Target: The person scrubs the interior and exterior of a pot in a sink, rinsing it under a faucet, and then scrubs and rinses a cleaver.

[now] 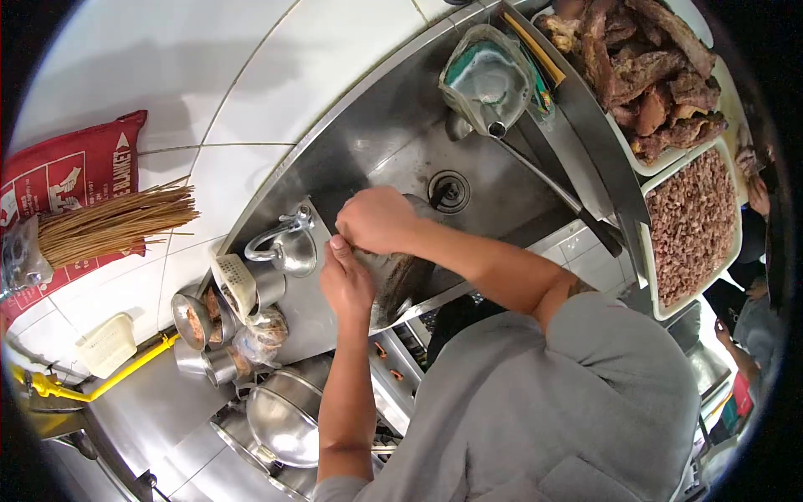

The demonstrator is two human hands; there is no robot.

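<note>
Over the front edge of the steel sink (493, 201), my right hand (376, 219) is closed in a fist, knuckles up. Just beside and below it, my left hand (347, 280) is closed with its thumb raised toward the right hand. Both hands are at the near end of a dark, grey-brown rounded object (401, 280), partly hidden under my right hand and forearm. What each hand grips is hidden by the fingers. The sink drain (449, 192) lies beyond the rounded object.
A faucet (288, 243) and small metal containers (192, 322) stand left. Trays of meat pieces (661, 75) and chopped meat (693, 222) are right. A plastic jug (488, 79) and long-handled tool (552, 188) sit in the sink. Metal bowls (288, 414) are below. Other people are far right.
</note>
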